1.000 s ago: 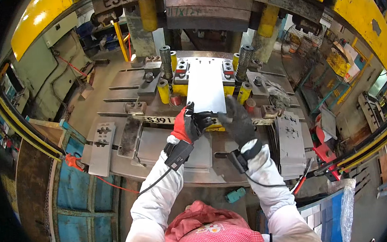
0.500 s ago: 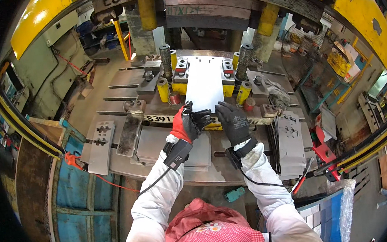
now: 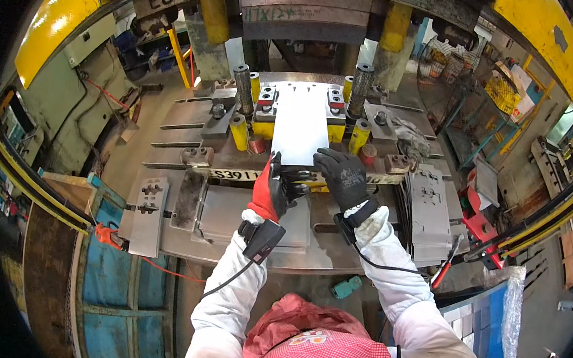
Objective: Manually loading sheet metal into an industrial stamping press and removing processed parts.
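Note:
A bright, flat metal sheet (image 3: 300, 121) lies across the die on the press bed, its near end reaching toward me. My left hand (image 3: 275, 192), in a red and black glove, is at the sheet's near left corner. Its thumb side is against the corner and its other fingers curl below the near edge. At the near right corner my right hand (image 3: 344, 178), black-gloved, has its bent fingers on the edge. What the fingers do underneath is hidden. Red-and-black blocks (image 3: 266, 97) flank the sheet on the die.
Steel guide posts (image 3: 243, 91) and yellow cylinders (image 3: 239, 133) stand around the die. Flat plates (image 3: 225, 214) are stacked under my left forearm. More cut plates (image 3: 430, 211) stand at the right, and a plate with holes (image 3: 149, 217) lies left. The press ram (image 3: 301, 19) hangs above.
My left hand has turned more upright at the sheet's corner, its fingers lower against the near edge. My right hand has shifted slightly left. The sheet stays on the die.

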A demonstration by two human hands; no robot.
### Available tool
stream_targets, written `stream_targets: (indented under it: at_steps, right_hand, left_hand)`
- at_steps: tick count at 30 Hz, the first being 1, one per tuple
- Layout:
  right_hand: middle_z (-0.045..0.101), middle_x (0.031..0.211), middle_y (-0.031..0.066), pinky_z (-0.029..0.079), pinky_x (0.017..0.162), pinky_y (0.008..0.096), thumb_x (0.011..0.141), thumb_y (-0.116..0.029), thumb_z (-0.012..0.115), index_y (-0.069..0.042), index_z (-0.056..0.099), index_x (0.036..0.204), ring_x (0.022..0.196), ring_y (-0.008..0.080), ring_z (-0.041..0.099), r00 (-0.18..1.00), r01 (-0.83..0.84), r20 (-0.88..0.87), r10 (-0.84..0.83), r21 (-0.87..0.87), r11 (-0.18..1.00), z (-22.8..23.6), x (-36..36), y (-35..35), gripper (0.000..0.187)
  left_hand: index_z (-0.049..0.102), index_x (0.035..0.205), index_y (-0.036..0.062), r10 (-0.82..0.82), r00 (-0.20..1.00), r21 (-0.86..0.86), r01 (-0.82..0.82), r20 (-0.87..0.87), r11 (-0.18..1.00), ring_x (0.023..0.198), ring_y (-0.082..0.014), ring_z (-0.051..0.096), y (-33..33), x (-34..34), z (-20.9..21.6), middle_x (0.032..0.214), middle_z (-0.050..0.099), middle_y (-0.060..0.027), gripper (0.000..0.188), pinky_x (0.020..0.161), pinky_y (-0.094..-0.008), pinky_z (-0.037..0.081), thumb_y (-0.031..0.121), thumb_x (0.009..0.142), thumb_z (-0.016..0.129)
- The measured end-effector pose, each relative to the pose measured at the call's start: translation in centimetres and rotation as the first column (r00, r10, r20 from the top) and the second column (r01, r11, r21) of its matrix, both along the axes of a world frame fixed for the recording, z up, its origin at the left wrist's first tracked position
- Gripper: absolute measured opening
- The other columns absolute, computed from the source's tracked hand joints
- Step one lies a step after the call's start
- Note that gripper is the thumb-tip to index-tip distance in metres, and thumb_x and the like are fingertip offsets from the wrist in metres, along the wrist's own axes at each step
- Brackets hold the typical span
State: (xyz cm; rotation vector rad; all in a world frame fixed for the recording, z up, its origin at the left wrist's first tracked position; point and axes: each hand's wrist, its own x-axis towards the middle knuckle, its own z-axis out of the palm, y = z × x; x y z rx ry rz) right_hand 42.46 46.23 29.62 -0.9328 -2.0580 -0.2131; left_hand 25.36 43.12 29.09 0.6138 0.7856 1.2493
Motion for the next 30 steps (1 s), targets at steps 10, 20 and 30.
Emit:
stream_targets:
  at_steps: [10, 20, 30]
  right_hand:
    - [0.062, 0.1, 0.0084, 0.046, 0.075, 0.0396, 0.074, -0.011, 0.057, -0.009, 0.063, 0.092, 0.088, 0.0258, 0.059, 1.0, -0.007, -0.001, 0.007, -0.06, 0.998, 0.1, -0.3, 0.0, 0.018]
    - [0.062, 0.099, 0.0079, 0.047, 0.075, 0.0384, 0.071, -0.008, 0.059, -0.009, 0.062, 0.091, 0.088, 0.0259, 0.059, 0.998, 0.06, -0.011, -0.061, -0.077, 0.995, 0.1, -0.6, -0.3, 0.02]
    - [0.062, 0.099, 0.0082, 0.046, 0.078, 0.0385, 0.071, -0.009, 0.06, -0.01, 0.063, 0.092, 0.09, 0.0273, 0.058, 0.992, 0.129, 0.005, -0.129, -0.019, 0.992, -0.4, -0.7, -0.6, 0.021]
  left_hand:
    - [0.038, 0.127, 0.0056, 0.084, 0.935, 0.154, -0.032, -0.344, 0.988, 0.077, -0.0245, 0.062, -14.1, -2.2, -3.2, 0.091, 0.061, -0.0177, 0.056, 0.074, -0.0361, 0.05, 0.048, 0.092, 0.027]
    - [0.038, 0.124, 0.0018, 0.269, 0.931, -0.197, -0.321, -0.248, 0.927, 0.072, -0.0266, 0.064, -28.4, -8.1, -11.2, 0.093, 0.061, -0.022, 0.039, 0.065, -0.0345, 0.053, 0.023, 0.092, 0.037]
    - [0.039, 0.122, 0.0023, 0.204, 0.939, -0.374, -0.301, -0.277, 0.877, 0.071, -0.0281, 0.062, -33.7, -14.6, -16.1, 0.091, 0.06, -0.0236, 0.057, 0.065, -0.0356, 0.052, 0.049, 0.091, 0.027]
